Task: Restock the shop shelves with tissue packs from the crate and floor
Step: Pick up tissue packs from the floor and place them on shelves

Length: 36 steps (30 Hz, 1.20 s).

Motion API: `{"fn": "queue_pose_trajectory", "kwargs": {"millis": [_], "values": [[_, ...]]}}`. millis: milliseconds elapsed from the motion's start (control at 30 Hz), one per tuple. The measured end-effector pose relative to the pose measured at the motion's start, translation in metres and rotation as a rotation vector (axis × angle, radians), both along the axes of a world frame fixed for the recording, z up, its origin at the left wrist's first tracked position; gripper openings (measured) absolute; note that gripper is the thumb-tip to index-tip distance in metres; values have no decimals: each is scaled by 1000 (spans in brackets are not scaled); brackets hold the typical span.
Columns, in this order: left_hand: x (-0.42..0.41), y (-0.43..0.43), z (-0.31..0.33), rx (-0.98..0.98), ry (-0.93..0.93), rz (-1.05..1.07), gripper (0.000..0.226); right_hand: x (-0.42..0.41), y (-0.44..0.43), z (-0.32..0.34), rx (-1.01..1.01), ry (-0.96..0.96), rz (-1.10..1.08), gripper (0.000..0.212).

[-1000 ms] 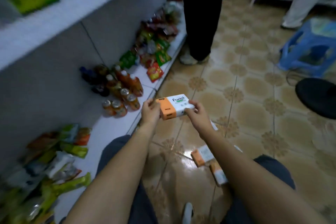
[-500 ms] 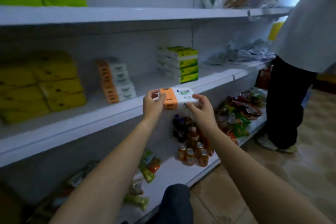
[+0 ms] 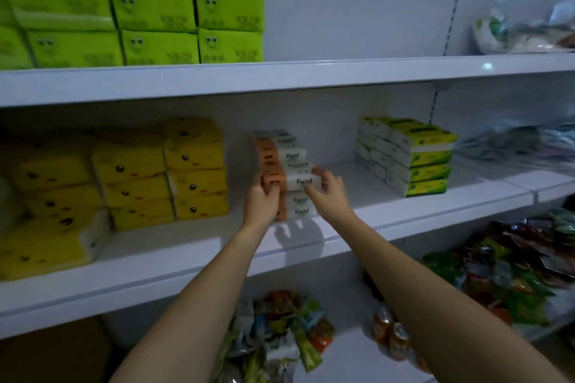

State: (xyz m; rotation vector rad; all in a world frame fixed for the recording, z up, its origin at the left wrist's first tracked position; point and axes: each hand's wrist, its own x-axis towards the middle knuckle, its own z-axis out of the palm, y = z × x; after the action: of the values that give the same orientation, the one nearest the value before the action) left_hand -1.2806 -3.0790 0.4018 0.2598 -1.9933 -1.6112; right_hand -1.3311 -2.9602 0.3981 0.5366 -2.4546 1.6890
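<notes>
Head camera: left hand (image 3: 260,200) and right hand (image 3: 329,196) grip the ends of an orange tissue pack (image 3: 294,181) atop the near orange stack (image 3: 299,207) on the middle shelf (image 3: 389,211), so restocking looks underway, this pack not yet released.

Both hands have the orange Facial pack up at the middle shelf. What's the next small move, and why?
Probably lower the orange pack squarely onto the two matching packs below it, then release. The left hand and right hand grip its ends, it is right above that short front stack, and the stack behind is taller.
</notes>
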Motion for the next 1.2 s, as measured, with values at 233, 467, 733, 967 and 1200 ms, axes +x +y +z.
{"fn": "queue_pose_trajectory", "kwargs": {"millis": [233,467,733,967,1200], "values": [[-37,-13,-22,-63,-17,34,30,-30,-16,-19,47,-35,65,57],[-41,-18,-40,-133,0,99,37,-27,-11,-29,105,18,92,73],[6,16,-19,-705,-29,137,46,16,45,-37,424,100,-2,67],[35,123,-68,-856,-158,-280,52,92,144,-85,665,51,-107,69],[75,267,-177,-935,-276,-706,53,197,288,-181,770,-239,-387,64]]}}
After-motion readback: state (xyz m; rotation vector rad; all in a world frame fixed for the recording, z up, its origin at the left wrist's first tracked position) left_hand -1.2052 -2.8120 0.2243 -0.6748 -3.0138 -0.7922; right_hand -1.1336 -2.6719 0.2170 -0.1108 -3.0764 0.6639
